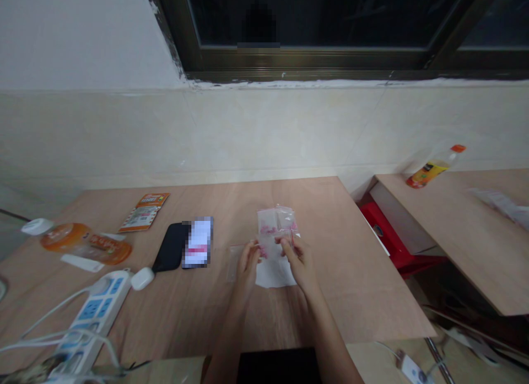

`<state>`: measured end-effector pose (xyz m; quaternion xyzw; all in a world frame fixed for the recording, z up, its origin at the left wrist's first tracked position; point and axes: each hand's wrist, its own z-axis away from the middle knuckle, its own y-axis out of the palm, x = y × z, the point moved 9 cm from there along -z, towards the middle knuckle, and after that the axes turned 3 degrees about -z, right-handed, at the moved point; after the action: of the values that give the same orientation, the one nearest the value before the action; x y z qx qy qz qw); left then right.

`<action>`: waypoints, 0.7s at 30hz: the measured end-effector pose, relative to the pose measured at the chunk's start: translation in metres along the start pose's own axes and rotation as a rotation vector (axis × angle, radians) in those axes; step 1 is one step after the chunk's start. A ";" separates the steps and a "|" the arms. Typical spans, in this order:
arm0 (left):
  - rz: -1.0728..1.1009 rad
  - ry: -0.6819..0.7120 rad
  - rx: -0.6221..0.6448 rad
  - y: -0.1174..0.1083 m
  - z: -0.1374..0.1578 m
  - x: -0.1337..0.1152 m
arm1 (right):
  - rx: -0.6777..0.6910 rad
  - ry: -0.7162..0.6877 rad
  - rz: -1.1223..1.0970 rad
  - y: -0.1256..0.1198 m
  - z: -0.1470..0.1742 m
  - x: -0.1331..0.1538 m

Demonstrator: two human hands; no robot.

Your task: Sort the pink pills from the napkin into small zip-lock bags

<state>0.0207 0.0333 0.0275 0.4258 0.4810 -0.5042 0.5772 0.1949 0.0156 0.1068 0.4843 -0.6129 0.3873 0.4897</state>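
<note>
- Left hand (pixel 247 261) over the middle of the tabletop (pixel 351 301), fingers curled and fairly close together, tips at a small clear bag (pixel 270 239) – whether they grip it I cannot tell
- Right hand (pixel 300 257) facing it, thumb and forefinger brought together, seemingly pinching the same bag towards its right side
- The bag lies between the two hands, about midway between the tabletop's near and far edges, with pink bits (pixel 263 252) beside the left fingertips
- White paper (pixel 276 275) beneath, nearer the tabletop's near edge
- Two more small bags (pixel 266 217) side by side just beyond the hands, towards the far edge, pink showing low in each
- Another clear bag (pixel 232 263) flat beside the left hand
- Lit phone (pixel 198 243) farther left – then, towards the left edge, an orange bottle (pixel 86 242) on its side
- Power strip (pixel 96 312) at the near left corner
</note>
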 end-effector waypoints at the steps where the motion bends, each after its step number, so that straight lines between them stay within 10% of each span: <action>1: 0.035 -0.037 0.034 0.003 0.000 0.002 | -0.027 0.034 -0.041 -0.003 -0.001 -0.007; 12: -0.007 -0.012 0.183 0.008 0.017 -0.043 | -0.271 0.442 -0.444 -0.014 0.005 -0.081; 21: -0.018 0.118 0.224 0.007 0.024 -0.070 | -0.205 0.598 -0.779 0.017 0.015 -0.096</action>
<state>0.0291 0.0227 0.1011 0.5123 0.4584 -0.5340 0.4922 0.1799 0.0257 0.0103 0.4943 -0.2542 0.2353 0.7973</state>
